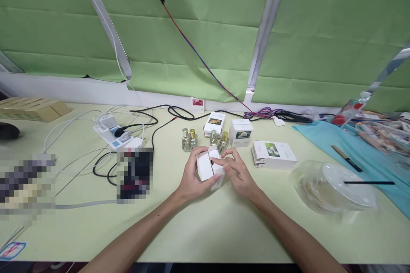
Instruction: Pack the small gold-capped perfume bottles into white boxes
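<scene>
My left hand point(191, 179) is wrapped round a small white cardboard box point(204, 166), tilted above the table, its top facing me. A slit with a dark gap shows between its top panels. My right hand point(236, 172) grips the box's right side, its index finger at the gap and the other fingers curled. Just behind the box stand small glass bottles with gold caps: a pair on the left point(192, 140) and another pair on the right point(223, 143). Whether anything is inside the box cannot be seen.
Flattened white boxes point(278, 155) lie to the right, near an upright flower-print box point(241, 134). Another stack of cartons point(214, 123) is at the back. A plastic-wrapped spool point(339, 187) sits at right by a blue cloth point(320, 136). Cables surround a power strip point(112, 134) at left.
</scene>
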### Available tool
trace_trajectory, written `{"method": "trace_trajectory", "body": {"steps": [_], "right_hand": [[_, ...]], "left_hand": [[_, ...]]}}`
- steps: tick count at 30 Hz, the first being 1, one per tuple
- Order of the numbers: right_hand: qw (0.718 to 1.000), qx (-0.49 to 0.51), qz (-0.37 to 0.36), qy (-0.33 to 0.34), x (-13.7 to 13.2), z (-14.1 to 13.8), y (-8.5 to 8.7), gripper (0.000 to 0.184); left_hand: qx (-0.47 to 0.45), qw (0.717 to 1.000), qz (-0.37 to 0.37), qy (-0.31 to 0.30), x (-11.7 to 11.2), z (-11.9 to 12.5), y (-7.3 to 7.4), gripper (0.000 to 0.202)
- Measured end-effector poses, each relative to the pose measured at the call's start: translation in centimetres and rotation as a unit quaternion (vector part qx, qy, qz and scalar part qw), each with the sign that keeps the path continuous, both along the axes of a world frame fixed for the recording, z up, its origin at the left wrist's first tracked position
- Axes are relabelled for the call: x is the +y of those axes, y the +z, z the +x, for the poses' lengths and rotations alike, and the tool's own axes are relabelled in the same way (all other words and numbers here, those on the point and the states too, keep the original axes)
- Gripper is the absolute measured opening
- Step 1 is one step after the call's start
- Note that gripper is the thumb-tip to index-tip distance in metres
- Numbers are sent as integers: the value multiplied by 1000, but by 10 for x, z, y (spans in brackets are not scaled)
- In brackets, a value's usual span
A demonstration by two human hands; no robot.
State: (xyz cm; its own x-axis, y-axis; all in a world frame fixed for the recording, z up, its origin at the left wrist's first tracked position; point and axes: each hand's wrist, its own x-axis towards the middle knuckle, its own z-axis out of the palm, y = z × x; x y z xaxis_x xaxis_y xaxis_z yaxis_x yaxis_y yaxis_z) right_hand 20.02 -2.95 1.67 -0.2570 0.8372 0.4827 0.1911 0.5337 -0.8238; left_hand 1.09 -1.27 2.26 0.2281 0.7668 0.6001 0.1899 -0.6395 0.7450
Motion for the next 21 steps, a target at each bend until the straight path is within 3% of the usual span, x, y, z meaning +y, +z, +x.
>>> {"method": "trace_trajectory", "body": {"steps": [17,21], "right_hand": [[1000,-18,15,-3,1,-3,3,45],[999,-20,24,-7,1,-4,2,42]], "left_hand": [[23,999,-5,24,-3,0,0,70],[31,999,5,23,-2,1,0,64]]}}
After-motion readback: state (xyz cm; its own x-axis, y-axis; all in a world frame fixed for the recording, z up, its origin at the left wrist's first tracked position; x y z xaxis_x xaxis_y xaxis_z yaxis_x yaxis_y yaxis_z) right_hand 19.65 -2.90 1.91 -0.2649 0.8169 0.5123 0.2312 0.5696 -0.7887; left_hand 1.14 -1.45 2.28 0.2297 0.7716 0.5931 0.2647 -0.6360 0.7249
